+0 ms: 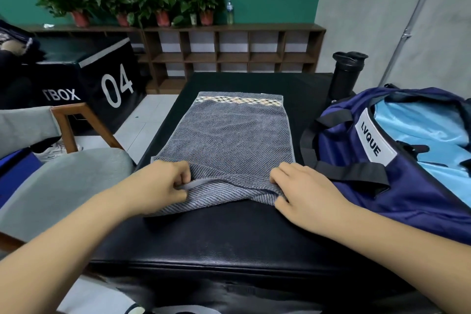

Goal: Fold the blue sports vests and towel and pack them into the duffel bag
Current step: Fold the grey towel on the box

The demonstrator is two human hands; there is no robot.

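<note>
- Off the worktop's (229,237) left edge: grey chair (76,181). Blue cloth shows at the far left of the view; can't tell if it's a vest.
- Near-left of worktop: left hand (158,186) pinches the towel's (226,135) near hem, fingers curled round a raised fold.
- Worktop centre: towel lies flat lengthwise, plaid band at the far edge, near end bunched between the hands.
- Near-right: right hand (303,191) grips the towel's near right corner, fingers curled over it.
- Step, judged: fold the near end over to the far end. Lift both corners level, keep the hem taut, land it on the plaid band with side edges matched, then smooth.
- Worktop's right edge: duffel bag (420,199) open, just beside the towel. Light blue inside could be lining or a vest, can't tell. Keep the fold off its black straps.
</note>
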